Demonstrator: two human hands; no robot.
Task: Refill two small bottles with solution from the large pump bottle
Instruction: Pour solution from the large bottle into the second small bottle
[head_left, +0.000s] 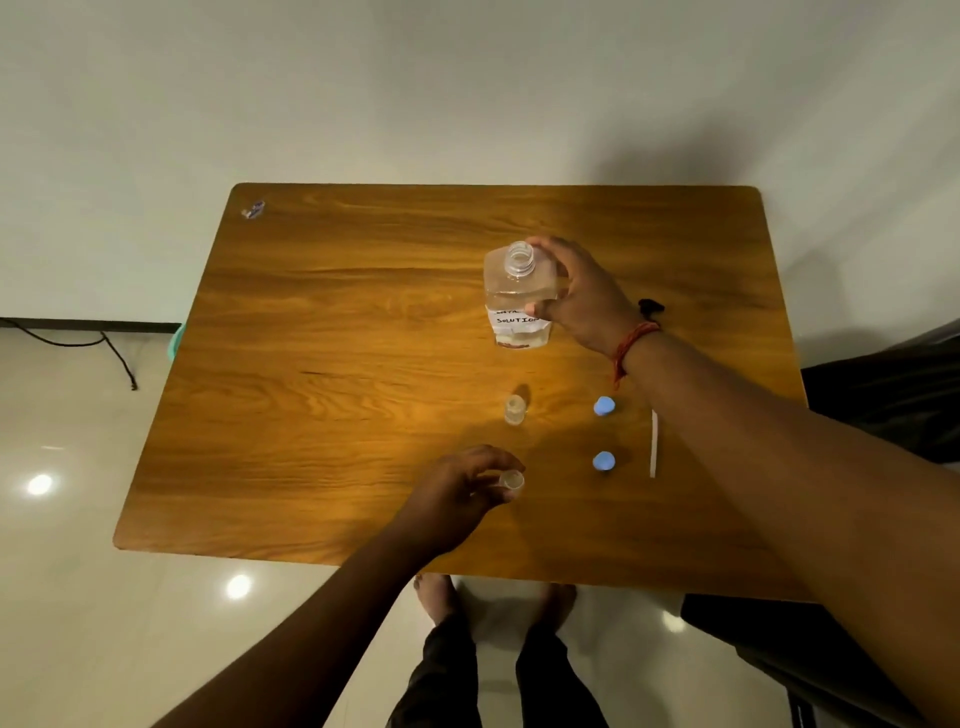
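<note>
The large clear bottle (511, 291) stands upright on the wooden table (337, 364) with its pump off and its neck open; a white label reads "solution". My right hand (582, 296) grips its right side. Nearer me, my left hand (457, 493) holds one small clear bottle (511, 482), uncapped, on the table. A second small open bottle (515, 409) stands free between the two. Two blue caps (604, 406) (603, 461) lie to the right of the small bottles.
A thin white tube (654, 442), probably the pump's dip tube, lies right of the caps, partly under my right forearm. A small sticker (254, 209) marks the far left corner. A dark object (651, 307) lies behind my right wrist. My feet (493, 603) show below the table's near edge.
</note>
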